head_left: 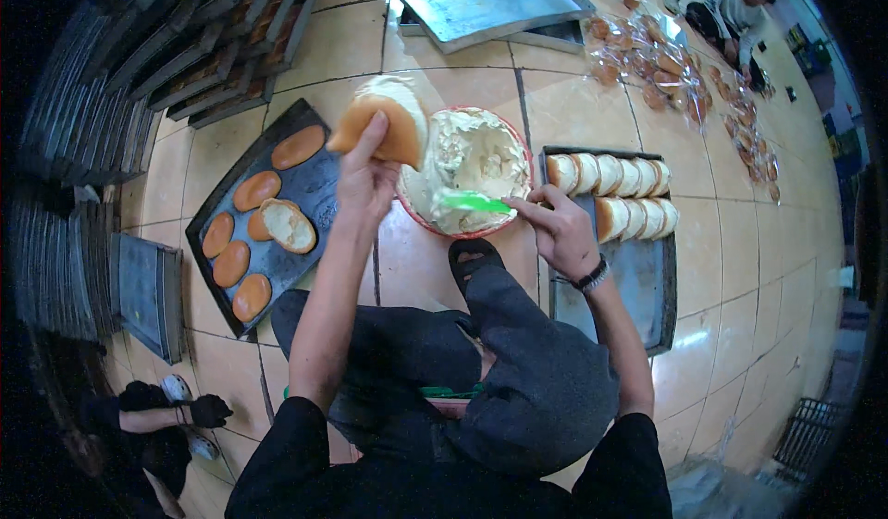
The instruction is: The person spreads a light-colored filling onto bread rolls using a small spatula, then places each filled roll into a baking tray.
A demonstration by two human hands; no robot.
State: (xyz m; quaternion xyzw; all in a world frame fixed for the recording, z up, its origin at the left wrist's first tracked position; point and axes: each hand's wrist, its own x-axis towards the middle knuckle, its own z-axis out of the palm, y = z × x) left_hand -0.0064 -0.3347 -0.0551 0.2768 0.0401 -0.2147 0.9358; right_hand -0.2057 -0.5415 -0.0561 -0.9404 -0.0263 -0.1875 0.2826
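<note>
My left hand grips a golden bun, raised beside the bowl, with pale cream along its top and right side. In my right hand is a green spatula, its blade low over the cream in a red-rimmed bowl. Left of the bowl lies a dark tray with several buns; one cut half rests pale side up across another bun. On the right, a second tray carries two rows of cream-coated buns at its far end.
Stacked metal trays rise at the far left, with another tray below. Empty trays lie beyond the bowl. Bagged buns spread across the tiled floor toward a seated person. Another person's black-gloved hand shows lower left.
</note>
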